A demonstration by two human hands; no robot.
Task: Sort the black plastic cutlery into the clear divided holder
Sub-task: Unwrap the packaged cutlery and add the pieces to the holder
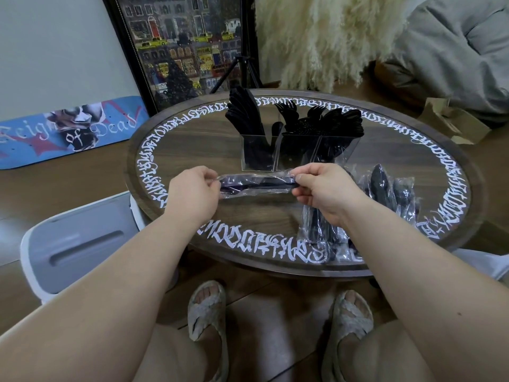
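A clear plastic packet of black cutlery (256, 184) is held level above the round table, in front of the clear divided holder (297, 154). My left hand (190, 193) pinches its left end and my right hand (327, 190) grips its right end. The holder's left compartment carries black knives (245, 114); forks and spoons (325, 119) fill the compartments to the right. More wrapped packets of cutlery (385, 194) lie on the table to the right and under my right wrist.
The round wooden table (192, 150) has white lettering round its rim. A white and grey bin (80, 244) stands at its left. A skateboard deck, a framed picture and a tripod are behind; a cardboard piece (451, 122) lies at the right. My slippered feet are below.
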